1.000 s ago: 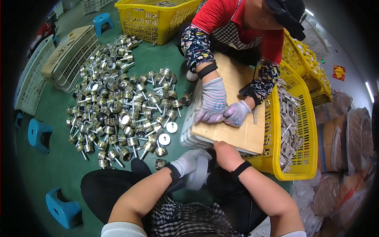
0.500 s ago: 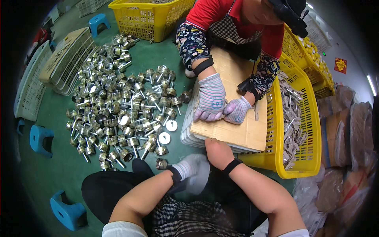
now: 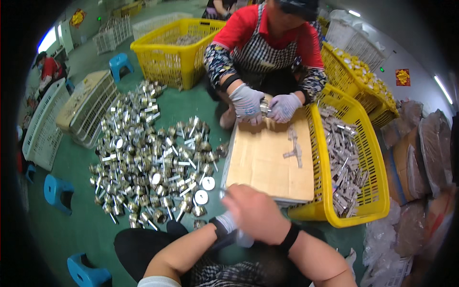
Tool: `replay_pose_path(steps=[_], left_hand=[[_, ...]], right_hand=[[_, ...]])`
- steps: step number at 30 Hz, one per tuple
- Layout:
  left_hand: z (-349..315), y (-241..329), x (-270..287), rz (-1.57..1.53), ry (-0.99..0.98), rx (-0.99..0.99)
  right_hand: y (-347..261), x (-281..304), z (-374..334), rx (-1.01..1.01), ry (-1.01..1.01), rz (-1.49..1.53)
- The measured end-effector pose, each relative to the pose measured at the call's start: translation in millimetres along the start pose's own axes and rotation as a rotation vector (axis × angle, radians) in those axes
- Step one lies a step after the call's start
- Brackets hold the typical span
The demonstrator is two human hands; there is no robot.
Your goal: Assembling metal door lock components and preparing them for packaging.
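Note:
My left hand (image 3: pixel 228 221), in a striped glove, is low in front of my lap and partly hidden behind my right hand. A pale grey-blue blurred shape (image 3: pixel 245 239) shows beside it; I cannot make out what it is. My bare right hand (image 3: pixel 256 213), smeared by motion, crosses over the left near the front edge of a cardboard-topped work surface (image 3: pixel 267 177). Across from me, a co-worker's gloved hands (image 3: pixel 265 107) hold a small metal part (image 3: pixel 264 106) above that cardboard. Flat metal pieces (image 3: pixel 295 150) lie on it.
Left of the cardboard, a large heap of metal cups with stems (image 3: pixel 148 162) covers the green floor, with two white discs (image 3: pixel 201 196) at its edge. A yellow basket of metal strips (image 3: pixel 385 205) stands right. Blue stools (image 3: pixel 57 193) and crates (image 3: pixel 86 107) stand left.
My right hand has left the cardboard's front edge and moved left over my left hand. The co-worker's hands have risen off the cardboard, uncovering the flat metal pieces. The view has tilted up.

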State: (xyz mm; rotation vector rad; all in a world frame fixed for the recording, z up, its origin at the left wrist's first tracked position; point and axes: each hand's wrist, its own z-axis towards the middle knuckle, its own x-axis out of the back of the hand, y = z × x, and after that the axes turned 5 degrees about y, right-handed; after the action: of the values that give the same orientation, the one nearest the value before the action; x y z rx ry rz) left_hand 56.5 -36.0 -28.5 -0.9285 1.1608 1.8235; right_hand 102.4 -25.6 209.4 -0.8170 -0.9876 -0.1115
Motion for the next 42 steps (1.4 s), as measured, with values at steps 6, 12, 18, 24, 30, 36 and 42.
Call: replay_pose_path(steps=[6, 12, 18, 24, 30, 36, 42], left_hand=[[77, 67, -88, 0.920, 0.062, 0.671], [139, 107, -101, 0.989, 0.139, 0.452], [178, 128, -84, 0.980, 0.278, 0.333], [211, 119, -68, 0.609, 0.291, 0.493], [210, 102, -69, 0.899, 0.191, 0.389], [218, 102, -76, 0.693, 0.286, 0.410], [209, 99, -94, 0.938, 0.169, 0.362]], right_hand=[[-76, -14, 17, 0.367, 0.161, 0.277], [-97, -36, 35, 0.458, 0.233, 0.687], [-102, -36, 49, 0.457, 0.234, 0.632], [-89, -39, 59, 0.346, 0.105, 0.657], [-71, -33, 67, 0.242, -0.044, 0.630], [-71, -46, 63, 0.274, 0.035, 0.580], [-62, -62, 63, 0.256, -0.119, 0.569]])
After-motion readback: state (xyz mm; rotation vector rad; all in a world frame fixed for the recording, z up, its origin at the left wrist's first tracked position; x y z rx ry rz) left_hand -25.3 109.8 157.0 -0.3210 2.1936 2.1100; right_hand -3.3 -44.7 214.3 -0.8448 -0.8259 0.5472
